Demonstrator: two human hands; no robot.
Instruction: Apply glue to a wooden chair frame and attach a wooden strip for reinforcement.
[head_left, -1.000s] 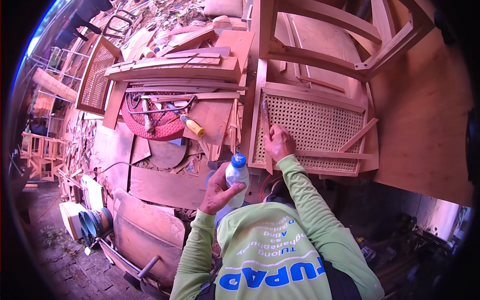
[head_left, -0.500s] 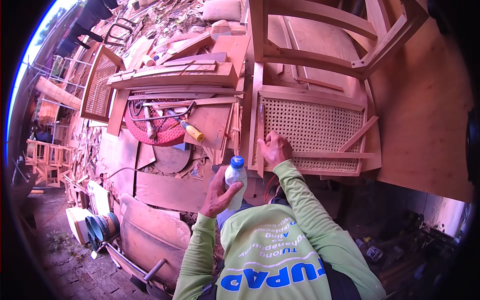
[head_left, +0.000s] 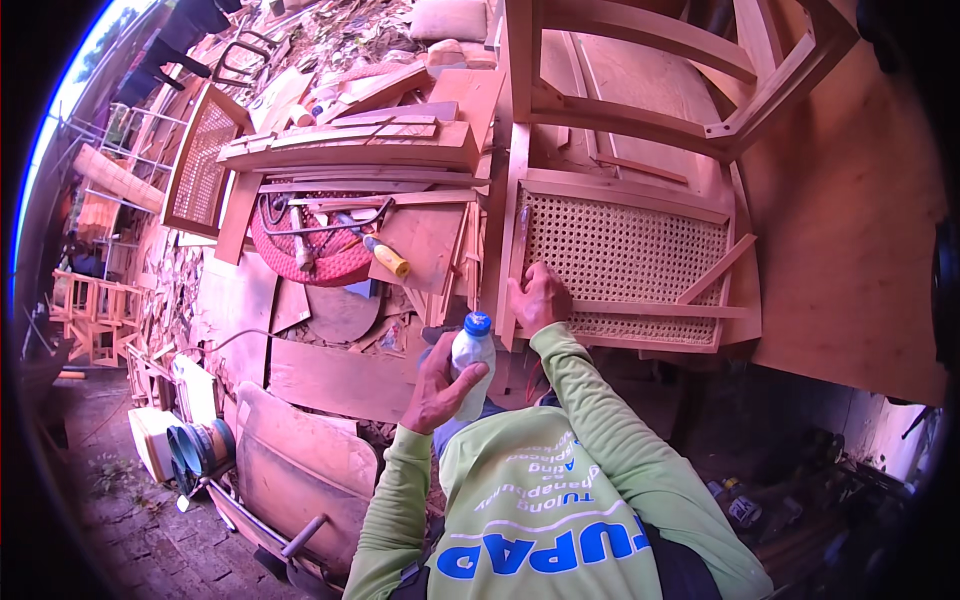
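My left hand is wrapped round a translucent plastic bottle with a blue cap and whitish contents, held below the work surface's near edge. My right hand has curled fingers on a narrow wood strip along the left side of a cane panel in a wooden frame. Two more loose strips lie across the panel's lower and right portions.
A wooden chair frame sits beyond the panel. To the left are piled boards, a red woven pad, a bow-handled tool, a yellow-handled tool, another cane frame and a wheelbarrow. Plywood stands at right.
My right hand has shifted slightly left and down along the strip, which now sits closer against the panel's left frame edge. The bottle remains in my left hand.
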